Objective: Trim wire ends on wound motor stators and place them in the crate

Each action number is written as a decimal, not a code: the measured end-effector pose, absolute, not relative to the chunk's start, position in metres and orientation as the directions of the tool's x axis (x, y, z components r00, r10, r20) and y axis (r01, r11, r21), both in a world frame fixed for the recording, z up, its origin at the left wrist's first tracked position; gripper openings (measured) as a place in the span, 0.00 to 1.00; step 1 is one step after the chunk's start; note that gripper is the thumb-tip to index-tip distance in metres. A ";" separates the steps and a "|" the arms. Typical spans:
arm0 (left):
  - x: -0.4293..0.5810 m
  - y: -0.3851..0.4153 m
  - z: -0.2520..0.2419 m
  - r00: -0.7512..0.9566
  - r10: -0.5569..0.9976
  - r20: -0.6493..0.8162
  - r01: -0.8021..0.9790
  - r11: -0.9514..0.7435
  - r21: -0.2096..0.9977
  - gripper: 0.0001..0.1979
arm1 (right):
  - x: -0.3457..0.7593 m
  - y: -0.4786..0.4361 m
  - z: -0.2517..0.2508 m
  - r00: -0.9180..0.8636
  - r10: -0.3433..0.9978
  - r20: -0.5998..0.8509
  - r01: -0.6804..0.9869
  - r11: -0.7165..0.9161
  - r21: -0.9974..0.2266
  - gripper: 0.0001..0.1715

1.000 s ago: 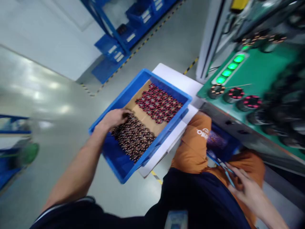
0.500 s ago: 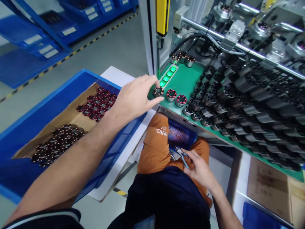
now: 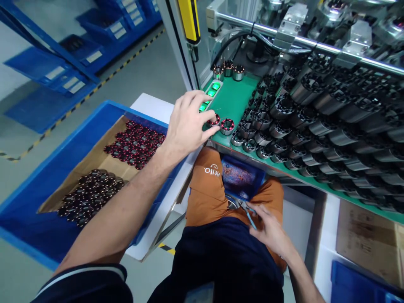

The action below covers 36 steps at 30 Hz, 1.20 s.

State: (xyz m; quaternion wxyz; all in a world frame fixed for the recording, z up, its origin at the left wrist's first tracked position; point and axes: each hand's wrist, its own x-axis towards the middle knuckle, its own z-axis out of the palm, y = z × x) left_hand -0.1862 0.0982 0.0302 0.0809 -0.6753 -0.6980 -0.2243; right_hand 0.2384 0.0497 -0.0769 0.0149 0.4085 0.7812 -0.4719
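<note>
My left hand (image 3: 189,120) reaches over the near left corner of the green work surface (image 3: 235,99). Its thumb and bent index finger close around a wound motor stator (image 3: 215,120) with red windings, partly covered by the fingers. Just to the right of it stands a second red-wound stator (image 3: 227,126). Low over my lap, my right hand (image 3: 268,229) holds wire cutters (image 3: 250,212) with light blue handles, their jaws pointing up and left.
Stacked stator cores (image 3: 303,126) fill the green surface's right side. Several green-lit buttons (image 3: 211,93) sit beyond my left hand. A blue bin (image 3: 104,107) with wound stators stands left. Below the edge lies a small blue tray (image 3: 241,176). Machine rails (image 3: 268,29) run behind.
My left hand has shifted right from the copper-coloured stator, now hidden, to the neighbouring red-wound one. My right hand keeps the wire cutters over my lap. The view has moved a little right.
</note>
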 end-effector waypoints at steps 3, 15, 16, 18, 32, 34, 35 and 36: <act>-0.180 0.086 0.046 -0.109 0.852 0.512 0.972 -0.017 0.235 0.14 | 0.236 0.051 -0.074 -0.657 0.646 -0.390 0.654 0.230 -0.721 0.42; -0.054 -0.013 0.058 -0.142 0.850 0.508 0.759 -0.235 0.607 0.08 | 0.209 0.038 -0.014 -0.621 0.783 0.027 0.300 0.269 -0.915 0.35; -0.049 -0.015 0.049 -0.154 0.858 0.490 0.748 -0.223 0.625 0.10 | 0.205 0.037 -0.008 -0.615 0.788 0.042 0.274 0.263 -0.925 0.36; -0.044 -0.018 0.036 -0.183 0.873 0.452 0.709 -0.201 0.676 0.13 | 0.199 0.035 0.000 -0.617 0.786 0.048 0.239 0.246 -0.939 0.38; -0.039 -0.026 0.025 -0.177 0.899 0.401 0.617 -0.216 0.757 0.14 | 0.196 0.029 -0.002 -0.609 0.787 0.093 0.242 0.296 -0.924 0.40; -0.038 -0.027 0.024 -0.183 0.900 0.396 0.606 -0.214 0.766 0.14 | 0.195 0.028 -0.003 -0.594 0.798 0.099 0.252 0.301 -0.920 0.39; -0.038 -0.028 0.023 -0.187 0.900 0.395 0.603 -0.212 0.769 0.14 | 0.194 0.027 -0.004 -0.589 0.802 0.100 0.251 0.299 -0.921 0.38; -0.037 -0.028 0.023 -0.190 0.899 0.395 0.601 -0.212 0.771 0.14 | 0.193 0.026 -0.005 -0.585 0.805 0.100 0.248 0.295 -0.923 0.38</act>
